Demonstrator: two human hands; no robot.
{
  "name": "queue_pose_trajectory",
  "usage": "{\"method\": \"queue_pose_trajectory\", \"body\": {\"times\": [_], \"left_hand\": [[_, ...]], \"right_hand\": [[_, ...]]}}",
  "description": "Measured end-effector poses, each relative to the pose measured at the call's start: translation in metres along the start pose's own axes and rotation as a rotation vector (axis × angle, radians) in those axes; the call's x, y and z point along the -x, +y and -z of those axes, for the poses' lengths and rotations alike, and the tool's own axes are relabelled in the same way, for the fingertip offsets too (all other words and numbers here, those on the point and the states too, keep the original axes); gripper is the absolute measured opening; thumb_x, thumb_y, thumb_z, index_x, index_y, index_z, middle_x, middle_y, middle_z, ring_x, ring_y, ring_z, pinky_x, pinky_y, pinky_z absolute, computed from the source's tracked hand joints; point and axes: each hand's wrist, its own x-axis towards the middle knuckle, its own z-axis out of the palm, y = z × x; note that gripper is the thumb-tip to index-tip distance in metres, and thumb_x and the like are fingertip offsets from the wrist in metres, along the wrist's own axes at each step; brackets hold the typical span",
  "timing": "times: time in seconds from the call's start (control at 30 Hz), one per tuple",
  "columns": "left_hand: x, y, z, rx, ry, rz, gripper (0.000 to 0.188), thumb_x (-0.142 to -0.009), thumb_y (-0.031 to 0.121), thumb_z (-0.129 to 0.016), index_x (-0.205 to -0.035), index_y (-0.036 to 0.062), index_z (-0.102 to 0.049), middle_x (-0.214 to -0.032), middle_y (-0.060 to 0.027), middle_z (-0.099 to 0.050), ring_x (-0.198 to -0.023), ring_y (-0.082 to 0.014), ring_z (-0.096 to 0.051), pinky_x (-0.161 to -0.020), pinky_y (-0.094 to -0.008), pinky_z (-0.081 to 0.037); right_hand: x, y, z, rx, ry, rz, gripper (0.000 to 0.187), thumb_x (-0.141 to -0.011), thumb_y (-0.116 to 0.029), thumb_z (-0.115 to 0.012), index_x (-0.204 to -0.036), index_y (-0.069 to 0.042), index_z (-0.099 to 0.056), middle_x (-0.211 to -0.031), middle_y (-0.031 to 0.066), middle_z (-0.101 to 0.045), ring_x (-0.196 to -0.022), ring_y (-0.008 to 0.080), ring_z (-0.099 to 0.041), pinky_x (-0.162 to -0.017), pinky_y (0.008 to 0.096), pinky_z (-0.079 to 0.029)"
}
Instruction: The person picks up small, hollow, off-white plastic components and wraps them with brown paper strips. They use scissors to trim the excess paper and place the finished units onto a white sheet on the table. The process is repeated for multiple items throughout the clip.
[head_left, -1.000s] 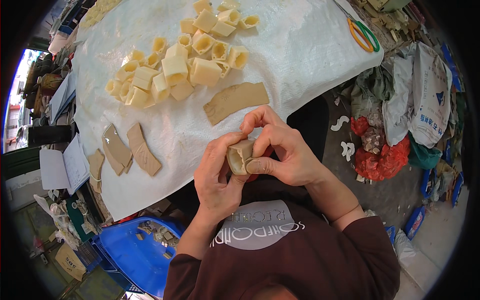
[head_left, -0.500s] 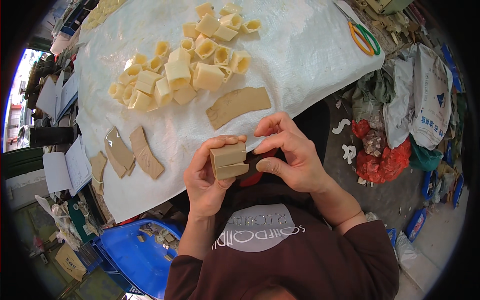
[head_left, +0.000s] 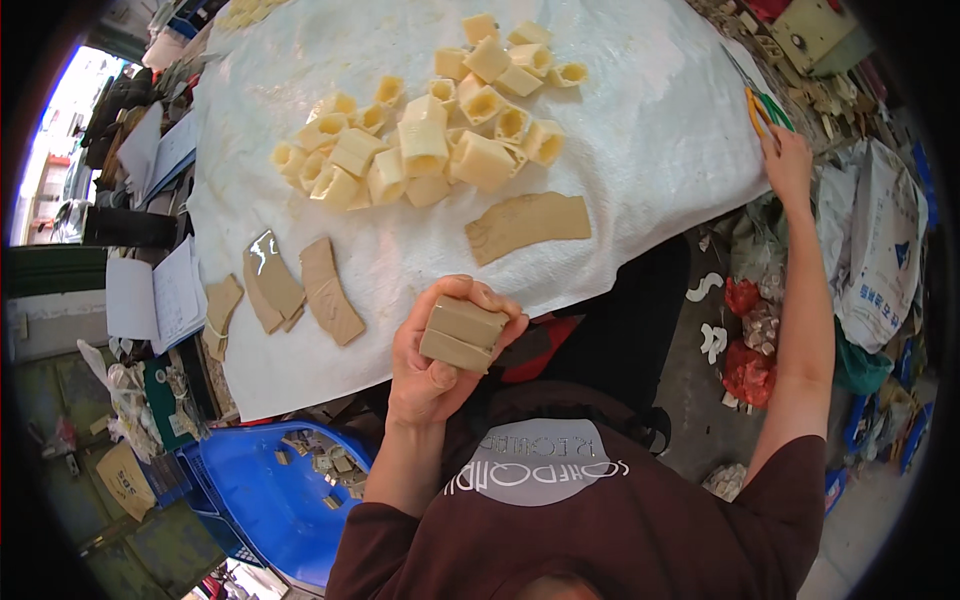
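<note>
My left hand point(head_left: 432, 365) grips a tan folded rectangular piece point(head_left: 462, 335) just off the near edge of the table. My right hand point(head_left: 787, 160) is stretched far to the right, touching the table edge beside scissors with orange and green handles point(head_left: 764, 106). A flat curved tan sheet point(head_left: 528, 224) lies on the white cloth point(head_left: 640, 150) ahead of my left hand. Further back sits a heap of several cream hollow square tubes point(head_left: 425, 145).
Several flat tan pieces point(head_left: 328, 290) lie at the cloth's left edge. A blue crate point(head_left: 262, 490) with scraps stands on the floor at lower left. Papers point(head_left: 155, 295) lie left of the table. Bags and red netting point(head_left: 750, 365) clutter the floor on the right.
My right hand let go of the tan piece and reached out right to the scissors. My left hand keeps the piece, now squared up.
</note>
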Motion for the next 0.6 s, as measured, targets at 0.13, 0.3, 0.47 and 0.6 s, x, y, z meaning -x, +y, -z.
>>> {"method": "queue_pose_trajectory", "body": {"times": [0.13,0.3,0.47,0.6], "left_hand": [[0.003,0.003,0.001,0.104,0.0,0.009,0.068,-0.07,0.024,-0.076,-0.123,0.0031,-0.04,-0.105,-0.01,-0.048,-0.102,-0.0292,-0.048,-0.086,-0.0379,-0.043],[0.002,0.005,0.006,0.172,-0.063,0.054,0.074,-0.07,0.026,-0.074,-0.129,0.0019,-0.037,-0.102,-0.0109,-0.049,-0.092,-0.0266,-0.048,-0.076,-0.0322,-0.041],[0.002,0.006,0.006,0.149,-0.063,0.054,0.076,-0.071,0.027,-0.072,-0.132,0.0021,-0.035,-0.102,-0.0107,-0.05,-0.091,-0.0258,-0.048,-0.073,-0.0308,-0.039],[0.002,0.006,0.007,0.157,-0.031,0.025,0.072,-0.069,0.019,-0.073,-0.128,0.0038,-0.036,-0.101,-0.0116,-0.048,-0.092,-0.0268,-0.048,-0.074,-0.0312,-0.042]], "right_hand": [[-0.02,-0.016,0.01,-0.008,-0.083,0.015,0.032,-0.082,-0.02,-0.052,-0.11,-0.005,-0.057,-0.101,0.0196,-0.058,-0.1,0.0366,-0.051,-0.087,0.0426,-0.038],[-0.037,0.025,-0.025,-0.113,-0.15,-0.075,0.039,-0.079,-0.011,-0.052,-0.118,-0.008,-0.051,-0.1,0.0225,-0.057,-0.104,0.0384,-0.049,-0.084,0.0469,-0.04],[-0.046,0.011,-0.012,-0.052,-0.059,-0.026,0.048,-0.077,-0.004,-0.053,-0.123,-0.014,-0.046,-0.1,0.0239,-0.056,-0.101,0.0397,-0.051,-0.084,0.0456,-0.04],[-0.034,-0.006,0.004,-0.003,0.174,-0.144,0.047,-0.08,-0.01,-0.056,-0.125,-0.013,-0.044,-0.086,0.0229,-0.056,-0.093,0.0398,-0.053,-0.081,0.0446,-0.041]]}}
